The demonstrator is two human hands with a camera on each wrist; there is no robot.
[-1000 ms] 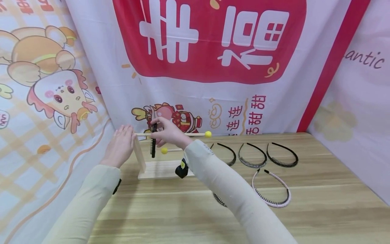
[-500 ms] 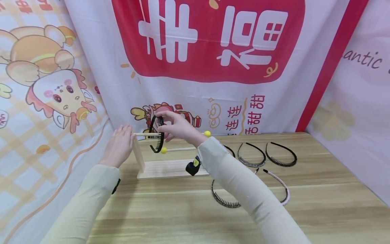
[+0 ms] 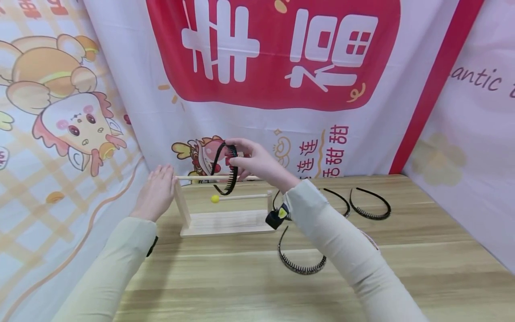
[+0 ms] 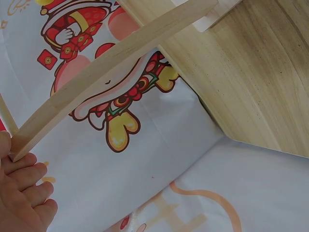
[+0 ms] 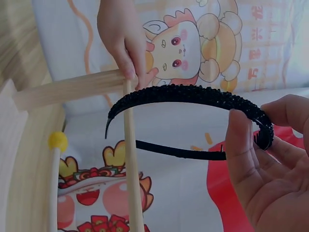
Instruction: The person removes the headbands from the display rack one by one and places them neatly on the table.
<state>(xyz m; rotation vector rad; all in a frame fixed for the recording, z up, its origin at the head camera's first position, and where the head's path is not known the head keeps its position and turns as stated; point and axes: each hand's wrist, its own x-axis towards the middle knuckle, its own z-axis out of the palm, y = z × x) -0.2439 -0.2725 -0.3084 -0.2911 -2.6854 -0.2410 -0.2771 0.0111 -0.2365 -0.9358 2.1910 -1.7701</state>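
My right hand [image 3: 261, 163] pinches a black toothed headband [image 5: 178, 94] between thumb and fingers, its outer face covered in dark beads. The upper bar [image 5: 130, 159] of a wooden stand [image 3: 225, 222] passes between the headband's two arms. At the bar's left end, my left hand [image 3: 158, 192] lies against the top of the upright post [image 4: 96, 77]. In the left wrist view the post's tip sits between its thumb and index finger. A lower rod [image 3: 241, 197] ends in a yellow ball [image 3: 215, 199]. My right hand and wrist hide the upper bar's right end.
A beaded headband [image 3: 299, 268] lies in front of the stand on the wooden table [image 3: 225, 286]. Another black headband [image 3: 372, 217] lies at the back right; more are partly covered by my right sleeve [image 3: 346, 237]. Printed cloth [image 3: 257, 123] hangs close behind the stand.
My right hand has moved right along the upper bar with the black headband, which has turned to show more of its loop. The left hand stays at the post.
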